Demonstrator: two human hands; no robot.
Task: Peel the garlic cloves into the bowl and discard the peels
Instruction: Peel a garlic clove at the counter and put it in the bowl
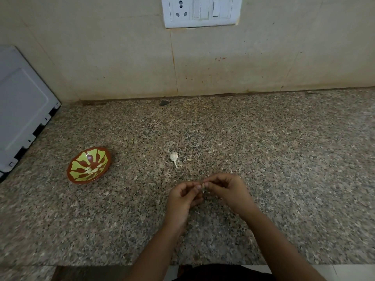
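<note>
Two bare hands meet fingertip to fingertip over the speckled grey-brown granite counter (284,159), at about six o'clock from the centre of the view. The left hand (182,197) and the right hand (225,189) both have their fingers curled inward. Thumb and forefinger of each close in a narrow pinch on one small pale garlic clove (203,187), which is largely hidden between them. How much skin remains on it cannot be told.

The round brown bowl with a yellow-green leaf pattern (80,159) stands at ten o'clock from the hands, well apart, and holds several peeled white cloves (92,169). A papery white garlic remnant with a thin stalk (174,157) lies at eleven o'clock, near the hands. Small loose peel flakes (188,159) lie just beside it. A white appliance panel (20,108) stands at nine o'clock in the view and a white wall socket plate (200,11) at twelve.

The step in hand appears to be stripping the skin. To do it well, one hand should steady the clove by its root end. The nail of the other hand should lift the loose edge and draw it lengthwise, without crushing the flesh. Working low over the counter would keep fragments together for later discarding. The clove should be carried to the bowl only once it is fully bare.
</note>
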